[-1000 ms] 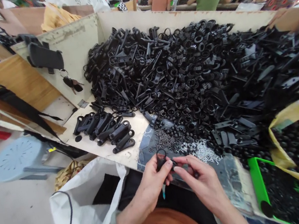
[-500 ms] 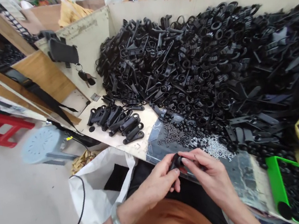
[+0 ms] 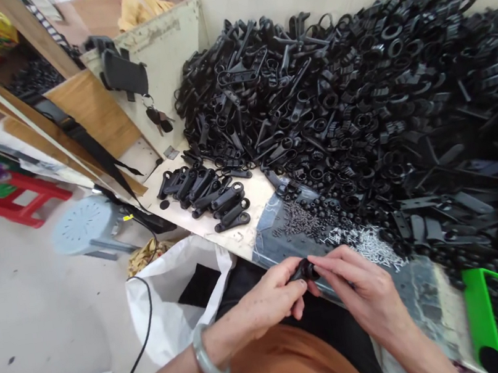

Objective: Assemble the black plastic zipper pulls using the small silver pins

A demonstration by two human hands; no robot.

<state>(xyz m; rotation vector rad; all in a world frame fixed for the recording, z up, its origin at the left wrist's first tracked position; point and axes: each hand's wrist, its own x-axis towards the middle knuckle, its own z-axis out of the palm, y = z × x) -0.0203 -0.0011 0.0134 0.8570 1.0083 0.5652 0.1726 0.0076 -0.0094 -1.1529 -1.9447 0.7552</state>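
Note:
A small black plastic part (image 3: pixel 306 269) with a rounded end is held between both hands over my lap. My left hand (image 3: pixel 279 291) wraps its fingers and thumb around one side of it. On the other side, the thumb and fingertips of my right hand (image 3: pixel 355 276) pinch the rounded end; the fingers hide much of it. Just beyond the hands, small dark screws (image 3: pixel 298 219) and silver screws (image 3: pixel 370 245) lie in heaps on a dark mat (image 3: pixel 270 247). Several black lever-shaped pieces (image 3: pixel 227 197) are lined up on the pale tabletop to the left.
A large pile of black plastic parts (image 3: pixel 310 96) fills the walled bench. Keys (image 3: pixel 158 120) hang from a phone holder (image 3: pixel 124 73). A green bin (image 3: pixel 477 308) stands at right, a white sack (image 3: pixel 164 305) and blue stool (image 3: pixel 80 227) at left. People work behind the bench.
The view has shifted, so the bench contents sit further right and the hands slightly right. Both hands still hold the black part, with small finger movements.

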